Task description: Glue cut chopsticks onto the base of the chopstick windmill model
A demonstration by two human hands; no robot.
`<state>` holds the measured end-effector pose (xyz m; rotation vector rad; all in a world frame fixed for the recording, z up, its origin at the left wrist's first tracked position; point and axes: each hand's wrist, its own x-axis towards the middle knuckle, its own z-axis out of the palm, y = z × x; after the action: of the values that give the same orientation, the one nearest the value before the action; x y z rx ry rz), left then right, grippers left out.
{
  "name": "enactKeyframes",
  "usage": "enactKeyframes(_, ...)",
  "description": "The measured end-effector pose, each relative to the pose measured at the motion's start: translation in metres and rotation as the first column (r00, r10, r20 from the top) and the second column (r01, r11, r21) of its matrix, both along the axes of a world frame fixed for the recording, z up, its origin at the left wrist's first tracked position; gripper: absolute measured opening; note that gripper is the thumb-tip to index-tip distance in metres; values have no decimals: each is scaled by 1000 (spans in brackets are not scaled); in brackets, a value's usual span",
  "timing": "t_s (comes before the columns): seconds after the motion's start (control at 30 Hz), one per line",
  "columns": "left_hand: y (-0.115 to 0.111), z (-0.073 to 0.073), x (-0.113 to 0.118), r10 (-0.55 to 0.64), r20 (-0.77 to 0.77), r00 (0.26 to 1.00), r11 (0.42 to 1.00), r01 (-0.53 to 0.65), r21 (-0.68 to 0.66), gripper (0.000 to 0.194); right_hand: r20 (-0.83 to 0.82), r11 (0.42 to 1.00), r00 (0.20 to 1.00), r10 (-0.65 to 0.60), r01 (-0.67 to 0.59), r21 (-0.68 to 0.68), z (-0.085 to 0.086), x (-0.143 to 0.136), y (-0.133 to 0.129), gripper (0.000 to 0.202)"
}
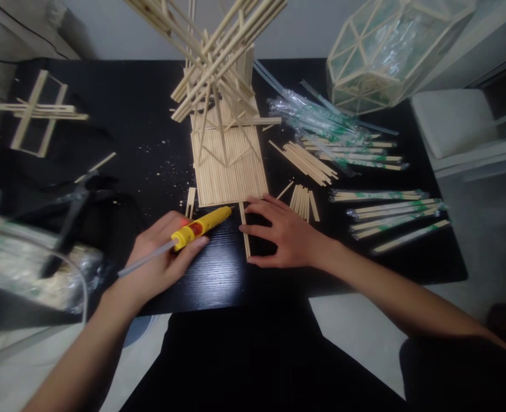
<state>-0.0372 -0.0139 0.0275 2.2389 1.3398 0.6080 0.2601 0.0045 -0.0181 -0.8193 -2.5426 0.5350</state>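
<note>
My left hand (160,249) is closed around a yellow hot glue gun (205,223), its nozzle pointing right and a glue stick (147,265) jutting from its back. Close to the nozzle lies a narrow strip of joined chopsticks (246,234) on the black table. The fingers of my right hand (281,232) are bent over this strip, with the thumb by its lower end and fingertips along its upper part. Just beyond both hands stands a model built of chopsticks, with a flat slatted base (231,180) and crossed blades (214,68) on top.
Loose chopsticks (306,163) and wrapped chopsticks (390,209) lie to the right. A faceted stick-framed container (364,51) stands at the back right. On the left are a crossed stick frame (42,114), a blurred black tool (70,214) and a plastic-wrapped bundle (34,263).
</note>
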Motion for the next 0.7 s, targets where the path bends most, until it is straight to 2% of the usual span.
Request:
enactKeyframes(0.27,7,-3,9,-28,-38,999,1000,28,6,28,-33,1000,999,8,-9,-26,-2,0,0,47)
enactKeyframes(0.53,9,-7,11,-84,-78,993,993,89,75,25,-21,999,1000,13,-12,38,-3,0,1,48)
enactKeyframes(0.7,10,-10,11,-96,-46,994,992,100,73,22,-19,999,1000,16,-15,40,-2,0,1,49)
